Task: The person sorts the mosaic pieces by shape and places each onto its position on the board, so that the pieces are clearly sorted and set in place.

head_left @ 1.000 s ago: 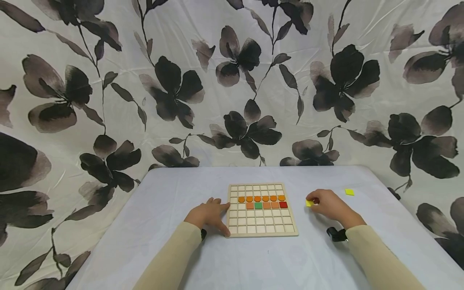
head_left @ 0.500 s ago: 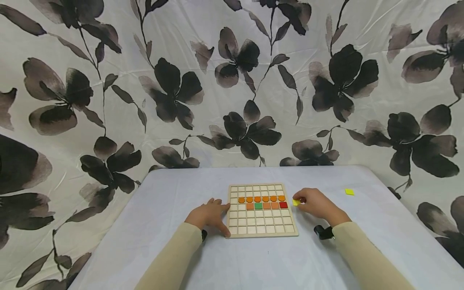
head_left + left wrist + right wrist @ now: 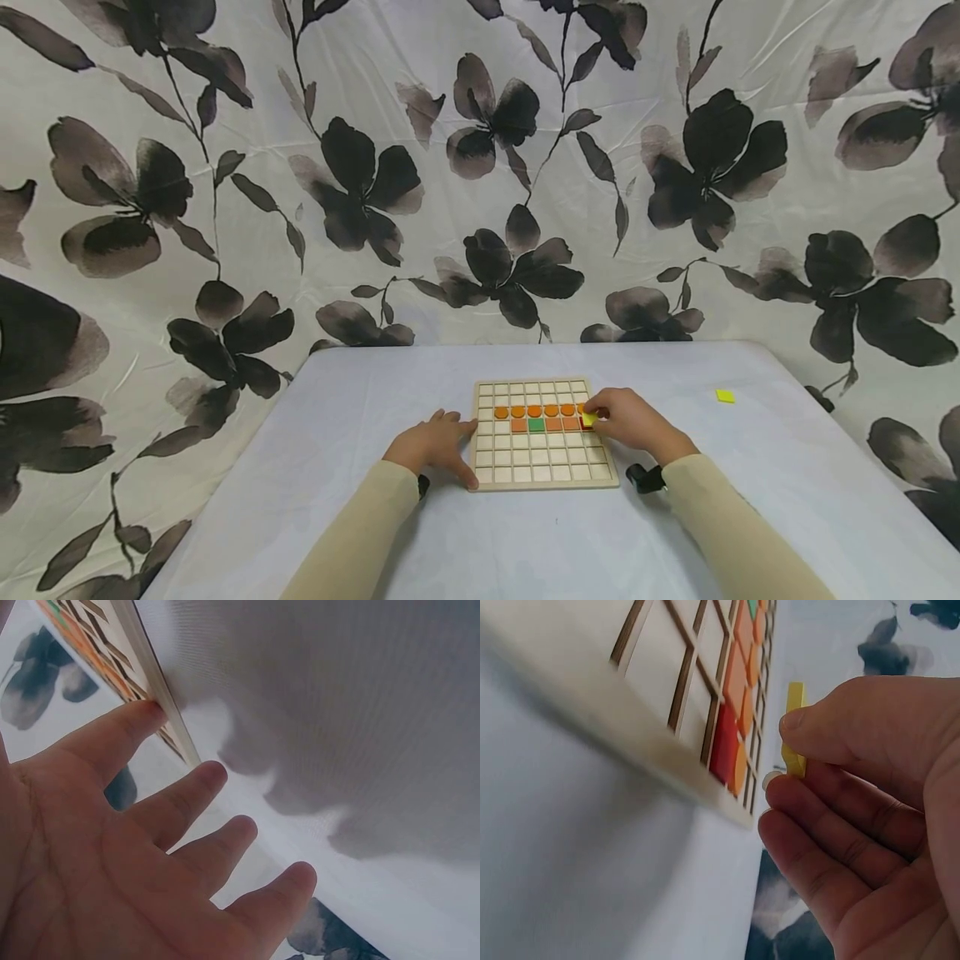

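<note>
A square wooden grid board [image 3: 543, 481] lies on the table. Across it runs a row of orange round pieces [image 3: 534, 411], and just below sit square tiles: orange ones, a green tile [image 3: 536, 425] and a red tile [image 3: 723, 742]. My right hand [image 3: 633, 419] pinches a yellow square tile [image 3: 796, 727] between thumb and fingers, held above the board's right edge and partly covering the red tile in the head view. With fingers spread, my left hand [image 3: 433, 446] touches the board's left edge; its index fingertip meets the rim in the left wrist view.
Another yellow tile [image 3: 725, 396] lies on the white table [image 3: 375, 383] to the right, beyond my right hand. A floral cloth [image 3: 495, 167] hangs behind the table's far edge. A black wrist device [image 3: 645, 478] sits under my right wrist.
My right hand has carried the yellow tile leftward, from the table right of the board to over the board's right edge. The left hand has stayed at the board's left side.
</note>
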Demonstrator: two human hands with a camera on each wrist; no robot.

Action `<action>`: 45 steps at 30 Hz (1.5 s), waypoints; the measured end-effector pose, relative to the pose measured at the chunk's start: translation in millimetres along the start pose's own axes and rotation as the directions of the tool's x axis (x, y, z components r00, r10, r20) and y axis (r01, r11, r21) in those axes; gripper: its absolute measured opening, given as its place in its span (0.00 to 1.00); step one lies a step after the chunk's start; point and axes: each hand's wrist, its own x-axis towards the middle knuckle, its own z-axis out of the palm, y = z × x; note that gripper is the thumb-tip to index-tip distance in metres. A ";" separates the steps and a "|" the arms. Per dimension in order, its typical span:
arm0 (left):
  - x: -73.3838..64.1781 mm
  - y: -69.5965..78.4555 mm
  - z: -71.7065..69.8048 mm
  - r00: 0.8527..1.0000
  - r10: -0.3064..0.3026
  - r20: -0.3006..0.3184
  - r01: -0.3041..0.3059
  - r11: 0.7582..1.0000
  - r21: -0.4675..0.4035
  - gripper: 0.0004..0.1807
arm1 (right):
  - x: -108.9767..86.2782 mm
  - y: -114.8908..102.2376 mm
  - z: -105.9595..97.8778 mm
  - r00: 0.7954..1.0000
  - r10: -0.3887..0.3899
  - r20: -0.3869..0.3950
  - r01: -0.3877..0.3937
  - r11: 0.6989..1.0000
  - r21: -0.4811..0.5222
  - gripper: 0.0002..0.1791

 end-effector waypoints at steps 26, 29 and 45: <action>3.0 -1.4 1.2 1.000 -0.001 -0.008 0.001 1.000 0.016 0.57 | 29.3 -51.0 33.4 0.992 -0.125 -0.020 0.126 0.992 0.028 0.15; 3.5 -1.5 1.3 1.000 -0.006 -0.007 0.006 1.000 0.010 0.57 | 32.1 -56.3 35.9 0.991 -0.135 -0.020 0.136 0.990 0.028 0.15; 2.8 -0.9 1.4 1.000 -0.027 0.003 0.027 1.000 -0.002 0.57 | 48.7 -74.9 54.1 0.986 -0.165 0.008 0.165 0.986 -0.006 0.12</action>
